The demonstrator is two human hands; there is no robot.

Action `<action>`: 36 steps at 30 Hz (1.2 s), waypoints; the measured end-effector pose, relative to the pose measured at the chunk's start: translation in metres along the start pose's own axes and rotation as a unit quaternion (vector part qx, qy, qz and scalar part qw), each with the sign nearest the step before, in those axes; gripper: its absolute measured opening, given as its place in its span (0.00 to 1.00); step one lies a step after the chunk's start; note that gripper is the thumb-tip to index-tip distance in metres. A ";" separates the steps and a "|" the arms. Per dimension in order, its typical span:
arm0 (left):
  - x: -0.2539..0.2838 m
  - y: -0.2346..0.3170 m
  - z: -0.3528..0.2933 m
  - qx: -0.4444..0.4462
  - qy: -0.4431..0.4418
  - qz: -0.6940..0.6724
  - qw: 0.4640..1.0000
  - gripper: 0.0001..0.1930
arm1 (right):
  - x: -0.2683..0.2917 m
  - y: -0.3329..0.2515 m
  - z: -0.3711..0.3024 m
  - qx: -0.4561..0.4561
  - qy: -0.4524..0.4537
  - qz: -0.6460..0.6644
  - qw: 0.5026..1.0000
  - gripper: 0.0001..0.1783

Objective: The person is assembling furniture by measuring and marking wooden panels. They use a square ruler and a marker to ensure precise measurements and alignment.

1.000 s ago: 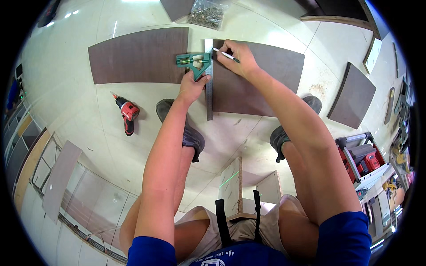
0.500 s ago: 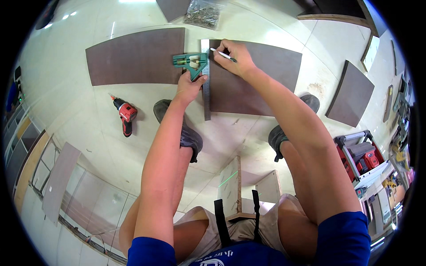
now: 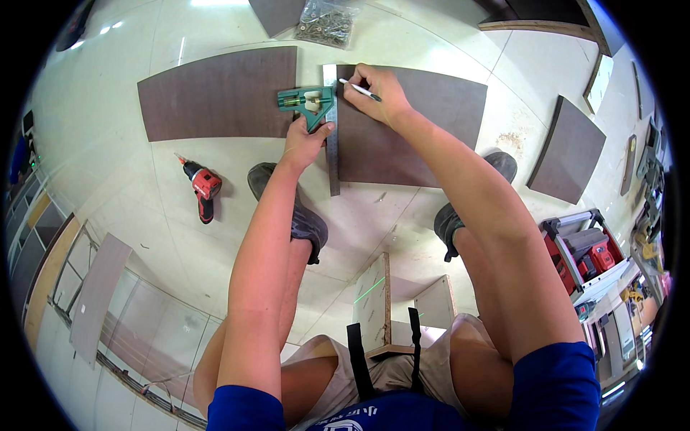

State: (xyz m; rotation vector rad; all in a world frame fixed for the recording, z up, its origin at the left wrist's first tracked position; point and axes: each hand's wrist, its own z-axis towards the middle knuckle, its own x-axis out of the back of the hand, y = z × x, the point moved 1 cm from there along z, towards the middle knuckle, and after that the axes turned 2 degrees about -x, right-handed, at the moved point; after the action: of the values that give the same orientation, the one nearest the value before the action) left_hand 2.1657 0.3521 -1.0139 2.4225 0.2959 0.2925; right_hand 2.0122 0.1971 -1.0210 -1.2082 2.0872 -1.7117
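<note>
My left hand (image 3: 305, 146) grips the green head of a combination square (image 3: 331, 154), its steel blade lying along the left edge of a brown board (image 3: 381, 154). Level vials show in the green head, which lies over the gap and touches the right end of a second brown board (image 3: 215, 97). A white pen (image 3: 357, 88) is pinched in my right hand (image 3: 381, 97) over the first board. Its tip rests at the board's upper left corner, close beside the blade; whether it touches the surface I cannot tell.
A red and black cordless drill (image 3: 203, 188) lies on the floor at left. Beyond the boards sits a clear bag of screws (image 3: 325, 25). Another brown board (image 3: 568, 151) and an open toolbox (image 3: 586, 251) are to the right. Between my legs stand pale panels (image 3: 372, 298).
Almost nothing differs. The whole view has shifted by a few pixels, while both hands keep their places on the square and the pen.
</note>
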 end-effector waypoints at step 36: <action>0.006 -0.008 -0.029 0.008 0.019 -0.013 1.000 0.07 | 0.044 0.013 0.000 -0.105 0.061 0.326 0.937 0.05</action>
State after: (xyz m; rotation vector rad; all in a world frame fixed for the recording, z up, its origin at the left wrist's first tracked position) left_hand 2.1626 0.3768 -0.9965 2.4285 0.3477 0.3266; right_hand 1.9771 0.1674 -1.0174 -0.3563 2.4123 -1.2969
